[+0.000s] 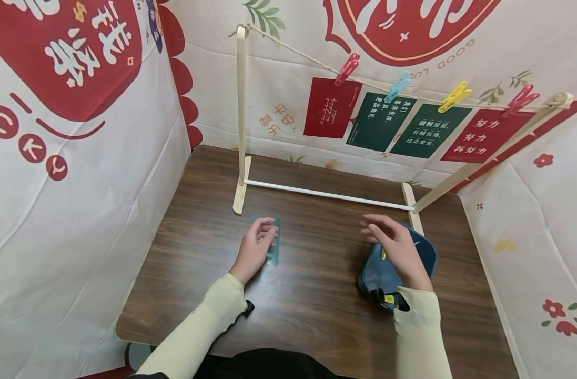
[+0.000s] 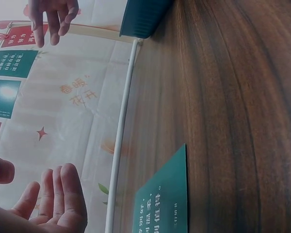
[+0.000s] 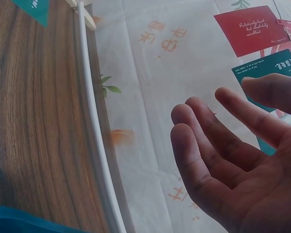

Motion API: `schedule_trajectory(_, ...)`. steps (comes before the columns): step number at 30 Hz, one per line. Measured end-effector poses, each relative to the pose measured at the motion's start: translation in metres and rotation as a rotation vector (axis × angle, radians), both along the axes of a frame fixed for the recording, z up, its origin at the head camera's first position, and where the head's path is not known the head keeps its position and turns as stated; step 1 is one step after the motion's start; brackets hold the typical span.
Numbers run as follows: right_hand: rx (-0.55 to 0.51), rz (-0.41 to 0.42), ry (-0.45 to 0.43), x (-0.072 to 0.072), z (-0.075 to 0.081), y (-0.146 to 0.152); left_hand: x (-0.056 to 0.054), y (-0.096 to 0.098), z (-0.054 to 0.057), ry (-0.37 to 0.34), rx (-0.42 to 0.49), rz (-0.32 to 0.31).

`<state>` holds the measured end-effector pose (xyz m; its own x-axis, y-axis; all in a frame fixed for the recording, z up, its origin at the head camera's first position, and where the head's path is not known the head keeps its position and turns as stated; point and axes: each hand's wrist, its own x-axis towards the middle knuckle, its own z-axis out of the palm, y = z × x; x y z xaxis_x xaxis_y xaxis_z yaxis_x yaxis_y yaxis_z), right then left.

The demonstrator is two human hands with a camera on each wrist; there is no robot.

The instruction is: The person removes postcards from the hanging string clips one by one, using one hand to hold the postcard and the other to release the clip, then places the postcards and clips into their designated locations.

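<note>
My left hand (image 1: 255, 250) hovers over a loose green card (image 1: 274, 252) on the table, its fingers loosely bent with nothing between them. White lettering shows on that card in the left wrist view. Above a dark blue plastic bin (image 1: 427, 255) hangs my right hand (image 1: 396, 247), fingers apart and relaxed, holding nothing. A yellow item (image 1: 383, 255) shows inside the bin, partly hidden by the hand. On a twine line (image 1: 300, 52), red and green cards hang from clothespins: a red card (image 1: 333, 108) under a pink clothespin (image 1: 347, 69) is leftmost.
A wooden stand carries the line, with a left post (image 1: 242, 105), a slanting right post (image 1: 496, 152) and a white bottom rod (image 1: 326, 195) across the brown table (image 1: 316, 295). Blue (image 1: 398, 87) and yellow clothespins (image 1: 455, 97) hold green cards. Printed cloth walls surround the table.
</note>
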<state>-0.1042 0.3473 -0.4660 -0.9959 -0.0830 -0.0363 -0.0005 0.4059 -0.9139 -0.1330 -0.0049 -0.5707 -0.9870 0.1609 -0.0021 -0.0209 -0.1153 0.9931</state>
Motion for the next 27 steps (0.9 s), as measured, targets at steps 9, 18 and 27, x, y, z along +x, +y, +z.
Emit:
schedule_trajectory(9,-0.018,0.002,-0.004,-0.003,0.003,-0.002,-0.006,-0.001,0.0,0.017,-0.02,0.02)
schedule_trajectory(18,-0.009,0.008,-0.001,-0.007,0.005,-0.006,-0.007,0.0,0.007,0.001,-0.002,0.037)
schedule_trajectory(27,-0.001,0.014,0.004,-0.01,0.008,-0.008,-0.012,0.0,0.008,0.016,-0.006,0.033)
